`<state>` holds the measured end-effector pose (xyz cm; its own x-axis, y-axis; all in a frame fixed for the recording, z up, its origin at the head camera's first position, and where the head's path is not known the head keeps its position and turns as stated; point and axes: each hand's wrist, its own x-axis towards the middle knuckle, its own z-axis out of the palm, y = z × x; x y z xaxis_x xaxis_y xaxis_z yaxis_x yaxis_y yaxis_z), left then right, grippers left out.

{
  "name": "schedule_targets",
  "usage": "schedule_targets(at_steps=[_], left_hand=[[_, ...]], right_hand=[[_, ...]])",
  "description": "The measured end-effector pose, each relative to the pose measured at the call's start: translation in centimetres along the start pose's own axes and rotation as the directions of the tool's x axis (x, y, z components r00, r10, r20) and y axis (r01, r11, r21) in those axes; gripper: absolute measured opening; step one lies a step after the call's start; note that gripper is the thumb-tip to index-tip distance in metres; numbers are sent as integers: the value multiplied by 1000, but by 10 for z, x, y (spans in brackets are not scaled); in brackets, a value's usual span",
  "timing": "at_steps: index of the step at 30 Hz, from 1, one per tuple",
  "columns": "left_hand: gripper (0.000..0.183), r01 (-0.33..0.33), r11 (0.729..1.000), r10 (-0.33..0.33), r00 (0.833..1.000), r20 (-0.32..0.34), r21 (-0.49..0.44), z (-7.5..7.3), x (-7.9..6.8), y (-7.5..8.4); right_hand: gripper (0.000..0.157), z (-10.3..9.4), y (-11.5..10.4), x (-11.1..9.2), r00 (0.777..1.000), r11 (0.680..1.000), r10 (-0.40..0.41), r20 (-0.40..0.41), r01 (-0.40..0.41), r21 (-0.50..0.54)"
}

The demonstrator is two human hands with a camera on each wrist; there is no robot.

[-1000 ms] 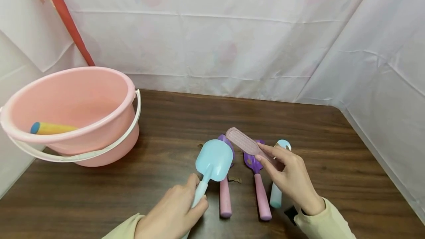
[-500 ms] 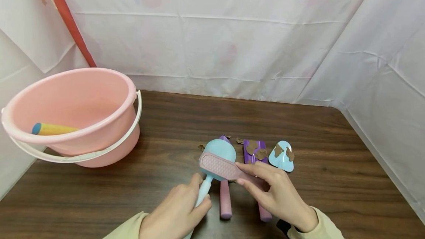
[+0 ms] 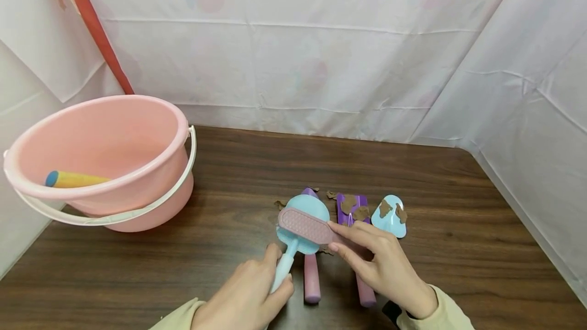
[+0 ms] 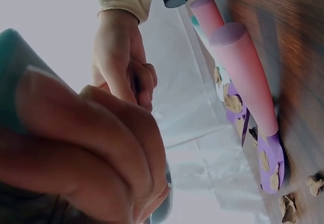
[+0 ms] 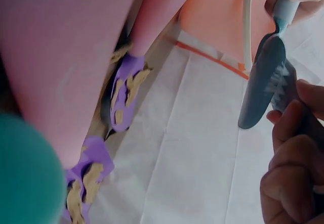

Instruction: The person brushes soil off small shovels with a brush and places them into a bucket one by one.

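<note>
A light blue toy shovel (image 3: 316, 205) is tilted above the table, its handle gripped by my left hand (image 3: 247, 289). My right hand (image 3: 382, 264) pinches the handle of a pink brush (image 3: 304, 225), whose head lies across the shovel's blade. White bristles show against the blade in the right wrist view. Beneath lies a purple shovel with a pink handle (image 3: 312, 279), partly hidden. To its right are a square-bladed purple shovel (image 3: 353, 202) and a second light blue shovel (image 3: 382, 223), both bearing brown scraps. The right hand hides parts of their handles.
On the left stands a pink bucket (image 3: 101, 106) with a white handle; a yellow stick with a blue end (image 3: 78, 180) is inside. Brown scraps (image 3: 331, 195) lie on the wooden table (image 3: 229, 167). White cloth walls (image 3: 275, 65) rise behind and on both sides.
My right hand has brought the brush left and down from beside the shovel onto its blade. Since then, brush and shovel have shifted slightly right.
</note>
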<state>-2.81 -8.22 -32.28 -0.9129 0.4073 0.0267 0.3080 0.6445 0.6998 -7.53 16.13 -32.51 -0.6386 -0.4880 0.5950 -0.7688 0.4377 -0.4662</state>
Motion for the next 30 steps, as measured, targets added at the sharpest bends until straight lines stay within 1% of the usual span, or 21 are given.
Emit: schedule_targets(at_steps=[7, 13, 16, 22, 24, 27, 30], left_hand=[[28, 0, 1000, 0, 1000, 14, -2, 1, -1, -1], [26, -10, 1000, 10, 1000, 4, -2, 1, -2, -2], [25, -9, 1000, 9, 1000, 1, -2, 1, -3, -2], [23, 13, 1000, -13, 1000, 24, -7, 2, -6, -4], [26, 8, 1000, -8, 1000, 28, -14, 2, -7, -5], [25, -12, 1000, 13, 1000, 22, -19, 1, -8, -5], [24, -19, 999, 20, 1000, 22, -36, -2, -8, -6]], right_hand=[[36, -2, 8, 1, 998, 997, 53, -33, -55, -63], [34, -2, 12, 1, 994, 989, 84, -64, -91, -114], [34, -2, 13, 2, 992, 983, 86, -96, -100, -151], [36, -2, 17, 2, 986, 976, 73, -149, -101, -192], [35, -2, 18, 1, 983, 967, 93, -157, -126, -223], [33, -3, 20, -1, 974, 948, 156, -162, -194, -254], [28, -5, 20, -3, 959, 932, 243, -148, -273, -237]])
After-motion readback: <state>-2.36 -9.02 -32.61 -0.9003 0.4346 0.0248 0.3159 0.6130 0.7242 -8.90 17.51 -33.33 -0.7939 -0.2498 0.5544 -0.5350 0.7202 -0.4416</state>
